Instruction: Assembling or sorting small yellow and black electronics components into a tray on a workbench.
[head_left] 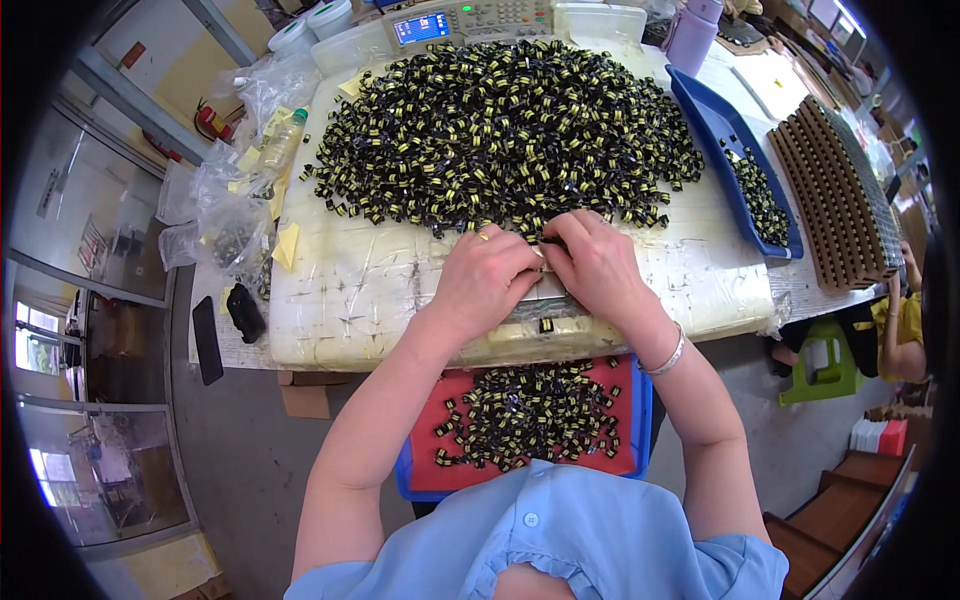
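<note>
the left hand (pixel 487 272) and the right hand (pixel 597 265) meet fingertip to fingertip at the near edge of a big heap of small black-and-yellow parts (pixel 500 135), which lies spread over a white padded work mat (pixel 350 290) covered in scuffed clear film. both hands are curled with their fingers pinched together over a part or two at the heap's rim, but the fingers hide what is between them, so i cannot tell whether either hand truly grips a piece or only nudges it. the hands work at the closest fringe of the heap, likely because that is where pieces are easiest to pick without reaching. one loose part (pixel 546 324) sits on the mat's front lip, just below the hands. below the table edge, at the person's lap, a red-lined blue tray (pixel 627 440) holds a smaller batch of the same parts, placed where pieces from the edge can drop into it. to the right a long blue tray (pixel 715 125) holds a thin row of parts, next to a brown ribbed rack (pixel 835 190). clear plastic bags (pixel 225 205) lie at the mat's left side, and a tester with a lit screen (pixel 465 20) stands behind the heap.
</note>
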